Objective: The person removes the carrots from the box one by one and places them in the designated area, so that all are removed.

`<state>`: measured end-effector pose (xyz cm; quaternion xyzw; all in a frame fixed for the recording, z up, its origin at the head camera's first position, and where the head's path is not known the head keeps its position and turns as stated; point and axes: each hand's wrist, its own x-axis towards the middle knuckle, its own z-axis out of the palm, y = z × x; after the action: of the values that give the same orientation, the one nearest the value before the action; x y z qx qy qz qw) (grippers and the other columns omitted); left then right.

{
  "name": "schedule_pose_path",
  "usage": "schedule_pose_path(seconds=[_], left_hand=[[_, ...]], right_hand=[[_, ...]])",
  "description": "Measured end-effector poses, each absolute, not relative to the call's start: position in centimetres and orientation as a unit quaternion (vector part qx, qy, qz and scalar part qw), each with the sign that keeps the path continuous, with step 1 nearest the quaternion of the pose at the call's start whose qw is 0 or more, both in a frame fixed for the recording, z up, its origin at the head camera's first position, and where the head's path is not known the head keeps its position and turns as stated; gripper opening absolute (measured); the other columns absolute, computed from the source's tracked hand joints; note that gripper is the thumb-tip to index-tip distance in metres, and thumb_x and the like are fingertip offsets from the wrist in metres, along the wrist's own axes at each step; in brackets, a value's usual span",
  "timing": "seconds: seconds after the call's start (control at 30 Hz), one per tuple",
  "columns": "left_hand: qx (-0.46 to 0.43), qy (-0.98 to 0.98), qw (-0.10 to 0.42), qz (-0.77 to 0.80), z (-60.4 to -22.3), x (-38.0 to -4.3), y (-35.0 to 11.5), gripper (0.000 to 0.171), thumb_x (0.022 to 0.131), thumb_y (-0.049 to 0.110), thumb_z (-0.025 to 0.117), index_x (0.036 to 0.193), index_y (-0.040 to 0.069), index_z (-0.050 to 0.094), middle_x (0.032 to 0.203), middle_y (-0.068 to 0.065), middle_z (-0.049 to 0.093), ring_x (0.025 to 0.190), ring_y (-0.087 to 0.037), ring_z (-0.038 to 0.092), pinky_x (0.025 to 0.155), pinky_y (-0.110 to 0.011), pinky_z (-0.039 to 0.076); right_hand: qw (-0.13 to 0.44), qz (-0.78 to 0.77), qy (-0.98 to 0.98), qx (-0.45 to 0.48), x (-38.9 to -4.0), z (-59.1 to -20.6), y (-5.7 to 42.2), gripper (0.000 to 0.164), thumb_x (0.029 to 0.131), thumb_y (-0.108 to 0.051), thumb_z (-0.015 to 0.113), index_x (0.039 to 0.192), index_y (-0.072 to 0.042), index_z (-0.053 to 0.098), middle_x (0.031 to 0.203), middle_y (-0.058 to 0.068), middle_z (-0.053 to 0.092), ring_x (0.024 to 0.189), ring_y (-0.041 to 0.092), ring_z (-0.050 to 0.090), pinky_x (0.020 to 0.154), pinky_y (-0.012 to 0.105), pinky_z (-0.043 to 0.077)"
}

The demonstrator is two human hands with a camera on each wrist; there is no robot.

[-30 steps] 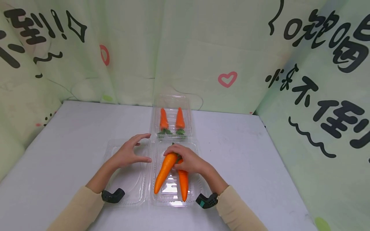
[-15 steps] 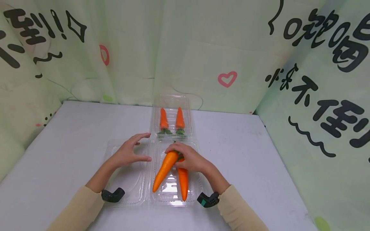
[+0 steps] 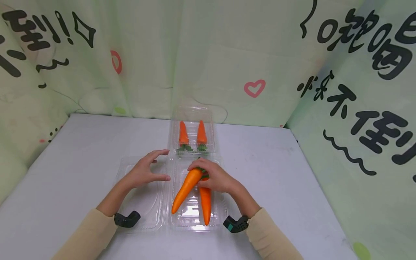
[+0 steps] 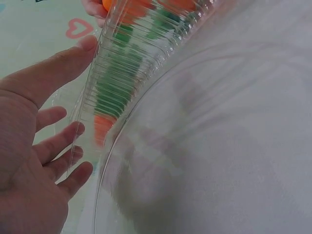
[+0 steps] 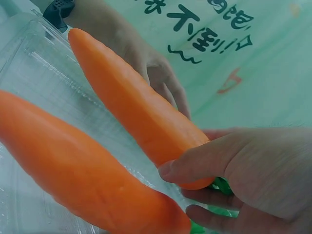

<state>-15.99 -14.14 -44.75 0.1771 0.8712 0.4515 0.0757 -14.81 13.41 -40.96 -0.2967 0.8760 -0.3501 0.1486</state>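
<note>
My right hand (image 3: 216,177) pinches an orange carrot (image 3: 186,190) near its green-leaved top, thumb on one side and fingers on the other in the right wrist view. The carrot slants, tip toward me, over a clear plastic box (image 3: 198,228). A second carrot (image 3: 206,206) lies in that box, its top partly hidden by the hand. My left hand (image 3: 144,173) is at the box's left wall, thumb and fingers spread. In the left wrist view its thumb and fingertips (image 4: 73,132) lie against or very near the ribbed clear wall; contact is hard to tell.
The box's clear lid (image 3: 143,213) lies folded flat to the left, beneath the left forearm. Behind stands another open clear box (image 3: 191,113) with two small carrots (image 3: 202,133) on its far side. A pale green curtain (image 3: 214,54) hangs behind the white table (image 3: 266,173).
My right hand has shifted slightly to the right and away from me, and the pinched carrot's tip has moved a little left and away. My left hand has stayed in place.
</note>
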Motion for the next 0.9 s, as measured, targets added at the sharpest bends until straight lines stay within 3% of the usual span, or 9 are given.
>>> schedule_pose_path(seconds=[0.43,0.9], left_hand=[[0.167,0.877,0.076,0.444,-44.8,-16.1,-14.0,0.087,0.072,0.034,0.084,0.146,0.019,0.04,0.149,-0.01,0.044,0.134,-0.034,0.043,0.105,-0.056,0.044],[0.174,0.877,0.069,0.442,-44.9,-16.1,-14.1,0.086,0.073,0.032,0.084,0.145,0.017,0.04,0.148,-0.011,0.045,0.134,-0.034,0.042,0.106,-0.055,0.044]], right_hand=[[0.142,-0.372,0.873,-0.282,-14.7,-40.7,14.1,0.04,0.085,-0.007,0.072,0.121,-0.02,0.059,0.122,-0.001,0.058,0.107,0.017,0.053,0.095,0.033,0.053],[0.132,-0.394,0.865,-0.282,-14.7,-40.5,14.6,0.04,0.085,-0.008,0.072,0.121,-0.019,0.059,0.125,0.002,0.057,0.108,0.019,0.055,0.096,0.04,0.054]])
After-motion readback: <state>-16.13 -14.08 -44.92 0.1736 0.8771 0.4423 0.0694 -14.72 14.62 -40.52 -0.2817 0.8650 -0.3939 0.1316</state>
